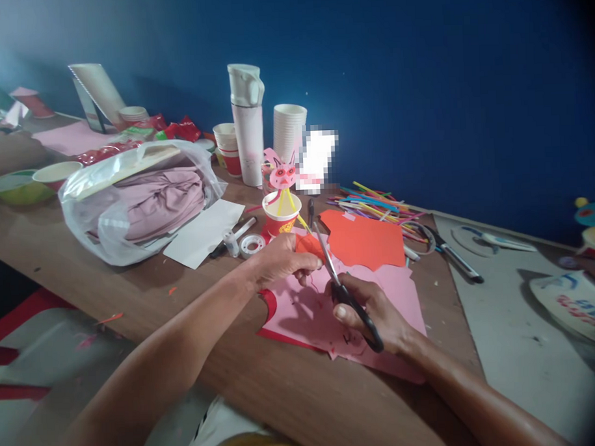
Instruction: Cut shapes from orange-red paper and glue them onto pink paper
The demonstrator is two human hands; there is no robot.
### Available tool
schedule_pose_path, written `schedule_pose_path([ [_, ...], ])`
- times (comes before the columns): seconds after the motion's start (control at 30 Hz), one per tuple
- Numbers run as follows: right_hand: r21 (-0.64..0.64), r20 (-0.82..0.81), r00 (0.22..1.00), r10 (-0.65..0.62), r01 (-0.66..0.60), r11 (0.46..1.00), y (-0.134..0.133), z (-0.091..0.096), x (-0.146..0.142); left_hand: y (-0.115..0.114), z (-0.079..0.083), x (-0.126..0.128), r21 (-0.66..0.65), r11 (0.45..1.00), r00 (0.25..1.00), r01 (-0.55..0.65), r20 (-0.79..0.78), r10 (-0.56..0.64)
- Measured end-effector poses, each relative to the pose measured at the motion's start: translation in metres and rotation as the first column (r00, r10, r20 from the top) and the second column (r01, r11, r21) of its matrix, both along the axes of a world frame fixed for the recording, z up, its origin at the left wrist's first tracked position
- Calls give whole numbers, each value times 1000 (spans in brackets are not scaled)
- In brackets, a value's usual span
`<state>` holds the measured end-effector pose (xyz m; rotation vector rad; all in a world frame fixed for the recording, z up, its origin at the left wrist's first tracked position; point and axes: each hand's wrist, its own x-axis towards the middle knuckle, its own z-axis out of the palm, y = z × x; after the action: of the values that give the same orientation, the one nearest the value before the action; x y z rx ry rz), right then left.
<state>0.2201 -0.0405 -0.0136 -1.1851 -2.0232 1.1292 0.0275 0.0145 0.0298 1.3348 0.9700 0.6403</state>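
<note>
My left hand pinches a small piece of red paper above a pink sheet on the wooden table. My right hand grips black-handled scissors, whose blades reach up to the red piece. Just beyond stands a red paper cup topped with a pink paper face on yellow straws.
A larger red sheet and a pile of coloured straws lie to the right. A plastic bag with pink cloth, white paper, tape roll, white flask and stacked cups sit behind. Another person's arm is at far left.
</note>
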Motion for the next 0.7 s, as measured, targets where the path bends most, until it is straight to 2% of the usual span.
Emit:
schedule_pose_path([
  [0.33, 16, 1, 1000, -7, 7, 1000, 0, 0, 1, 2, -3, 0, -37, 999, 1000, -10, 17, 10],
  [0.4, 14, -41, 998, -44, 45, 999, 0, 1, -1, 2, -4, 1, -52, 998, 997, 19, 73, -15],
  [0.5, -62, -161, 978, -131, 122, 991, 0, 2, -4, 2, -7, 4, -93, 994, 986, 61, 160, -46],
  [0.6, -123, -258, 946, -196, 169, 978, -1, 1, -7, -1, -13, 11, -129, 992, 975, 5, 223, 24],
  [0.7, -117, -286, 936, -205, 178, 977, -3, -3, -8, -5, -18, 17, -119, 992, 960, -46, 270, 77],
])
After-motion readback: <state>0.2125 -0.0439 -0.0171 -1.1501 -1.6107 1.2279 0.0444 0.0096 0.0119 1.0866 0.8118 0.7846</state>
